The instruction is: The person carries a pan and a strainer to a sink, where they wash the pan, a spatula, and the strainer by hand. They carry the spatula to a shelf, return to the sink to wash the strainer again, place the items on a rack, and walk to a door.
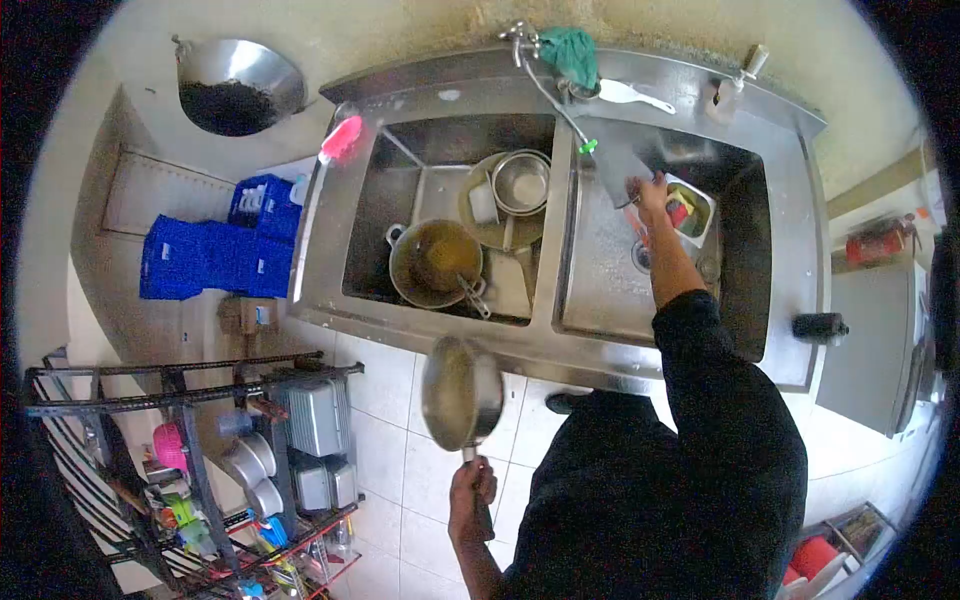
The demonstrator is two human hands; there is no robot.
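My left hand point(472, 497) is wrapped around the handle of a metal pan point(487, 395), held tilted over the floor in front of the sink. My right hand point(650, 192) reaches into the right basin point(610, 295), its fingers closed on a flat grey piece point(622, 165) whose kind I cannot make out. That piece sits just under the green-banded end of the tap hose point(560, 108). Right beside my right hand is a rectangular metal container point(700, 222) with red and yellow-green things in it. An orange-red item point(636, 226) lies near the drain point(641, 256).
In the left basin point(400, 160) sit a large pot point(420, 262) with a utensil and several stacked bowls point(522, 182). A pink brush point(342, 138), white scoop-like tool point(636, 96), green cloth point(568, 56) and black bottle point(820, 326) rest on the counter. A loaded rack point(190, 395) stands at lower left.
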